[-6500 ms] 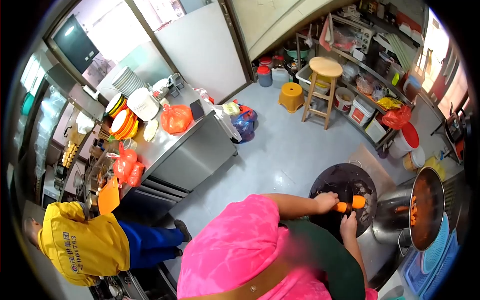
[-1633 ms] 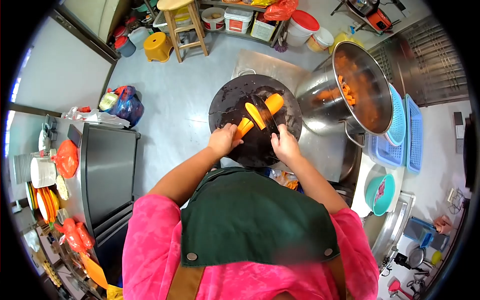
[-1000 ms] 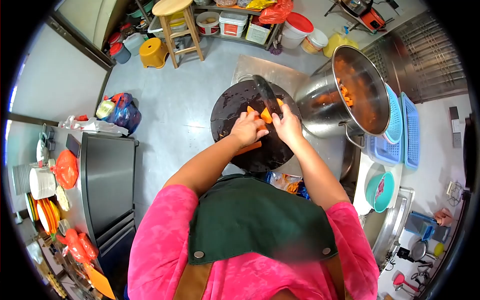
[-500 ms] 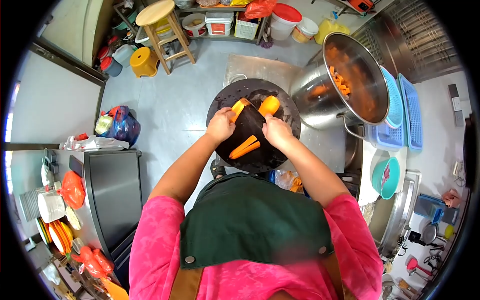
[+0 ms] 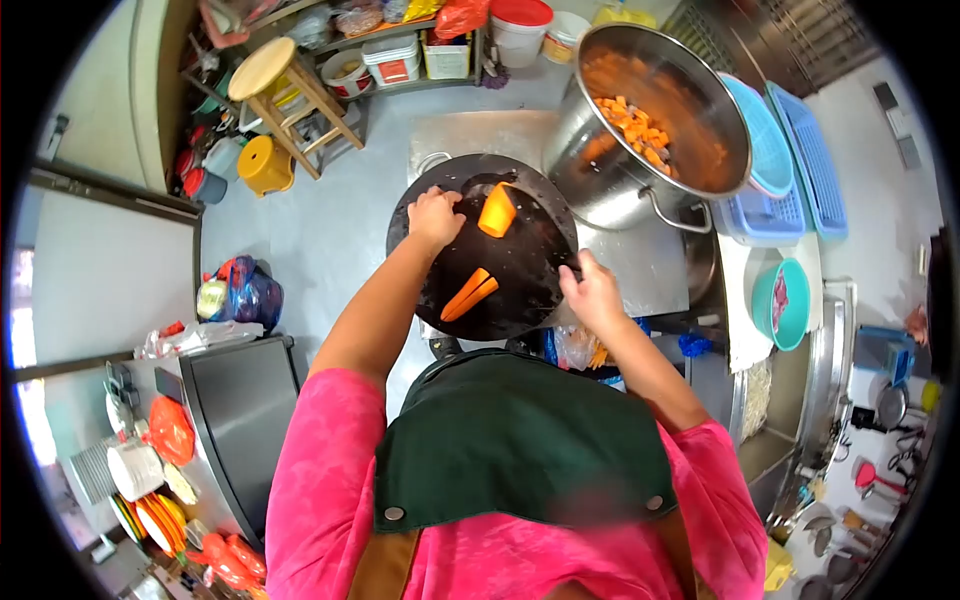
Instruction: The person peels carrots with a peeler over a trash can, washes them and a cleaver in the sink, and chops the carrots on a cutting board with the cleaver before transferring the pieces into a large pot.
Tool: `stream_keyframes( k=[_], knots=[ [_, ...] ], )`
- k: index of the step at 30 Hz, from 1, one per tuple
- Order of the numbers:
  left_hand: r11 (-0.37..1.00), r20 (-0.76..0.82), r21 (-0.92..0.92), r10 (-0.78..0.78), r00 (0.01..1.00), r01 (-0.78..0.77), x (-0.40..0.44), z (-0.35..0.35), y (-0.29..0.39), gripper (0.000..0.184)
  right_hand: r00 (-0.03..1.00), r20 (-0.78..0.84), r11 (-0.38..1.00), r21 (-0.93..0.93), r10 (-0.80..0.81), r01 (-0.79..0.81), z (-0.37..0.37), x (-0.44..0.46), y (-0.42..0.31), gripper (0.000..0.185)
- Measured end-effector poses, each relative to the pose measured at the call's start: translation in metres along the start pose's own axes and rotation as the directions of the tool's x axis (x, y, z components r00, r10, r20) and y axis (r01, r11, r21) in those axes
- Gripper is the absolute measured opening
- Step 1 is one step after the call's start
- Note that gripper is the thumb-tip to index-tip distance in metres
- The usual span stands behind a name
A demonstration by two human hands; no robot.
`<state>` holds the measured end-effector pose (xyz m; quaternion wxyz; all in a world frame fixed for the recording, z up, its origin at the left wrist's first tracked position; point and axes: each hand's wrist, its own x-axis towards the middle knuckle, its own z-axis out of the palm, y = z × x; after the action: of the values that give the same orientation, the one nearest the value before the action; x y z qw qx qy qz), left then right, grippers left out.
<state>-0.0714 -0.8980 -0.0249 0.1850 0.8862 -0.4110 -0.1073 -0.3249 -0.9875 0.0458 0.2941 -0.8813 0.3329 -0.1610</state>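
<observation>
A round dark chopping board (image 5: 510,315) lies in front of me. My left hand (image 5: 437,217) is over its left far side, fingers bent and slightly apart, with no carrot visible in them. My right hand (image 5: 592,290) is closed around a knife (image 5: 574,265) at the board's right edge; its dark blade hardly stands out against the board. A thick carrot piece (image 5: 497,211) rests on the far part of the board, between and beyond my hands. Split carrot lengths (image 5: 468,295) lie together nearer my apron.
A tall steel pot (image 5: 600,190) with cut carrot chunks (image 5: 634,128) stands right of the board on a metal table (image 5: 650,265). Beyond it are blue baskets (image 5: 808,160) and a turquoise bowl (image 5: 792,305). A wooden stool (image 5: 263,70) and yellow stool (image 5: 266,165) stand at the far left.
My right hand has moved right with the knife, to the board's edge. My left hand has shifted away from me, and the carrot piece it held is out of sight. The thick carrot piece has turned.
</observation>
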Motion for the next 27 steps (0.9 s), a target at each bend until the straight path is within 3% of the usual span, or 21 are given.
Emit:
stream_keyframes(
  k=[2, 5, 7, 8, 9, 11, 12, 13, 14, 15, 16, 17, 19, 22, 24, 25, 27],
  knots=[
    [0.996, 0.104, 0.084, -0.031, 0.994, 0.023, 0.020, 0.013, -0.004, 0.017, 0.995, -0.098, 0.994, 0.109, 0.016, -0.005, -0.022, -0.014, 0.014, 0.019],
    [0.999, 0.042, 0.030, 0.037, 0.998, -0.038, 0.034, 0.023, -0.014, 0.017, 0.966, -0.240, 0.983, 0.174, 0.093, -0.051, -0.064, -0.039, 0.022, 0.015],
    [0.993, 0.093, 0.050, 0.104, 0.990, -0.109, 0.036, 0.021, -0.018, 0.016, 0.929, -0.361, 0.976, 0.216, 0.085, -0.005, -0.086, -0.058, 0.036, 0.013],
    [0.997, 0.079, 0.020, 0.070, 0.994, -0.072, 0.031, 0.014, -0.012, 0.015, 0.905, -0.359, 0.950, 0.285, 0.229, -0.128, -0.092, -0.073, 0.048, 0.015],
    [1.000, 0.064, -0.008, 0.031, 0.997, -0.030, 0.024, 0.004, -0.006, 0.013, 0.878, -0.409, 0.948, 0.288, 0.250, -0.135, -0.101, -0.084, 0.054, 0.017],
    [0.989, 0.041, -0.104, 0.112, 0.993, -0.107, 0.002, -0.017, 0.018, 0.012, 0.824, -0.499, 0.942, 0.316, 0.268, -0.115, -0.114, -0.109, 0.076, 0.017],
    [0.951, -0.007, -0.206, 0.234, 0.972, -0.230, -0.015, -0.025, 0.036, 0.010, 0.800, -0.498, 0.909, 0.395, 0.335, -0.135, -0.121, -0.121, 0.080, 0.016],
    [0.909, 0.001, -0.245, 0.348, 0.938, -0.337, -0.029, -0.022, 0.048, 0.008, 0.771, -0.494, 0.870, 0.467, 0.402, -0.154, -0.130, -0.132, 0.082, 0.015],
    [0.829, 0.063, -0.436, 0.417, 0.907, -0.351, -0.045, -0.018, 0.068, 0.008, 0.747, -0.537, 0.869, 0.481, 0.393, -0.112, -0.135, -0.137, 0.085, 0.015],
    [0.701, 0.057, -0.513, 0.604, 0.795, -0.495, -0.059, -0.011, 0.091, 0.009, 0.727, -0.553, 0.874, 0.468, 0.407, -0.133, -0.140, -0.143, 0.091, 0.015],
    [0.670, 0.175, -0.611, 0.633, 0.754, -0.421, -0.077, -0.013, 0.125, 0.011, 0.735, -0.580, 0.911, 0.393, 0.350, -0.123, -0.145, -0.150, 0.098, 0.012],
    [0.573, 0.159, -0.608, 0.766, 0.623, -0.549, -0.087, -0.003, 0.150, 0.014, 0.744, -0.602, 0.942, 0.316, 0.289, -0.110, -0.149, -0.156, 0.105, 0.010],
    [0.500, 0.263, -0.660, 0.853, 0.451, -0.561, -0.100, 0.028, 0.187, 0.013, 0.709, -0.639, 0.945, 0.303, 0.298, -0.124, -0.152, -0.163, 0.114, 0.009],
    [0.478, 0.198, -0.603, 0.865, 0.460, -0.639, -0.111, 0.051, 0.215, 0.018, 0.676, -0.646, 0.926, 0.344, 0.355, -0.157, -0.156, -0.167, 0.116, 0.018],
    [0.550, 0.180, -0.484, 0.824, 0.537, -0.681, -0.104, 0.049, 0.203, 0.024, 0.735, -0.578, 0.933, 0.262, 0.355, -0.245, -0.162, -0.164, 0.109, 0.018],
    [0.632, 0.208, -0.531, 0.743, 0.636, -0.565, -0.102, 0.046, 0.185, 0.023, 0.738, -0.575, 0.934, 0.266, 0.353, -0.239, -0.163, -0.161, 0.106, 0.018],
    [0.692, 0.002, -0.404, 0.655, 0.756, -0.598, -0.102, 0.036, 0.139, 0.017, 0.825, -0.509, 0.969, 0.128, 0.246, -0.210, -0.161, -0.152, 0.098, 0.020]
  ],
)
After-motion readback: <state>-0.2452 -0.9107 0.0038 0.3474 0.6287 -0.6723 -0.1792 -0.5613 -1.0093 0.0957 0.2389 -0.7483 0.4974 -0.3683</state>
